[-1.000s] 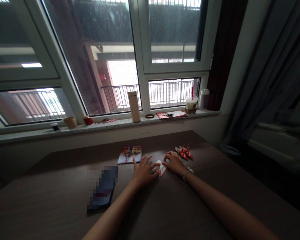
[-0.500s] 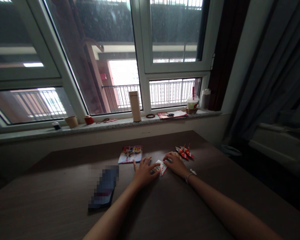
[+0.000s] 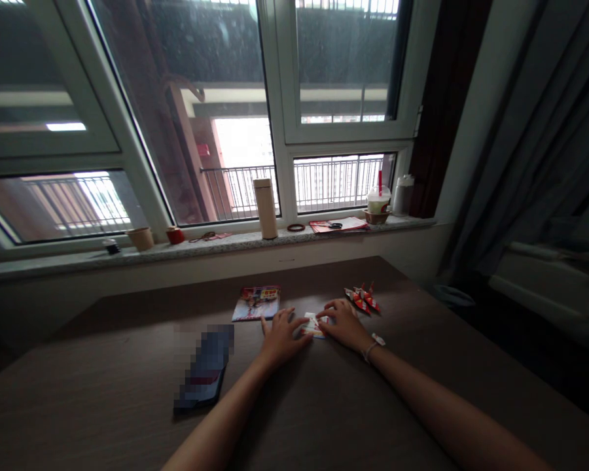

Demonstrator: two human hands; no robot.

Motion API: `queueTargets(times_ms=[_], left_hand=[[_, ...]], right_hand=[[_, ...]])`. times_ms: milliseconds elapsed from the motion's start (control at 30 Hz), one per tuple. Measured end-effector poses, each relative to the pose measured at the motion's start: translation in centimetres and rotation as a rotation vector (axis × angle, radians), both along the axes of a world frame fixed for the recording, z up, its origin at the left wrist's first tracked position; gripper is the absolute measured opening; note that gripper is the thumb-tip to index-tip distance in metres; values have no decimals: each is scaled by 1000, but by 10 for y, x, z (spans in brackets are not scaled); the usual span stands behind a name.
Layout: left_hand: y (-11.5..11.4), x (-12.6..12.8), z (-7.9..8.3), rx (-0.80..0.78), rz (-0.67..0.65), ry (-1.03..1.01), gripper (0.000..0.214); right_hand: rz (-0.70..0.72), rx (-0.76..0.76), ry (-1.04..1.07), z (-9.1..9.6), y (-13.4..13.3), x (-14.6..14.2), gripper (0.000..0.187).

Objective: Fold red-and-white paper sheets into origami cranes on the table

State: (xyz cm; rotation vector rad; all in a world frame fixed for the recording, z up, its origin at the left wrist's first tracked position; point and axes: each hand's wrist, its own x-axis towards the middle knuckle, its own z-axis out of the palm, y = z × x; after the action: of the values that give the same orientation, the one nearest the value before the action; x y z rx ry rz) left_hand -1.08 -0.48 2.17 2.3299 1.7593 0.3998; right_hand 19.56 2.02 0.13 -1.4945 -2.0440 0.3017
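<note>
A small piece of folded paper (image 3: 313, 326), white with coloured print, lies on the brown table between my hands. My left hand (image 3: 281, 338) holds its left side with thumb and forefinger, the other fingers spread over the table. On the right side, the fingertips of my right hand (image 3: 347, 326) hold the paper down, partly covering it. Folded red and white paper pieces (image 3: 362, 299) with pointed ends stand together just beyond my right hand. A colourful printed booklet (image 3: 256, 303) lies beyond my left hand.
A dark phone-like object (image 3: 206, 369), blurred by pixels, lies left of my left forearm. A small white scrap (image 3: 378, 339) is by my right wrist. On the sill stand a beige flask (image 3: 265, 209), a drink cup (image 3: 378, 199) and scissors (image 3: 334, 225) on papers.
The paper's pointed, triangular flap has changed to a flatter, squarer outline. My right fingers have shifted slightly over it; my left hand has barely moved.
</note>
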Motion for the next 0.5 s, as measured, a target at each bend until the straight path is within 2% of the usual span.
queueTargets(times_ms=[500], left_hand=[[3, -6, -1, 18, 31, -101, 29]], right_hand=[[43, 2, -16, 0, -3, 0, 23]])
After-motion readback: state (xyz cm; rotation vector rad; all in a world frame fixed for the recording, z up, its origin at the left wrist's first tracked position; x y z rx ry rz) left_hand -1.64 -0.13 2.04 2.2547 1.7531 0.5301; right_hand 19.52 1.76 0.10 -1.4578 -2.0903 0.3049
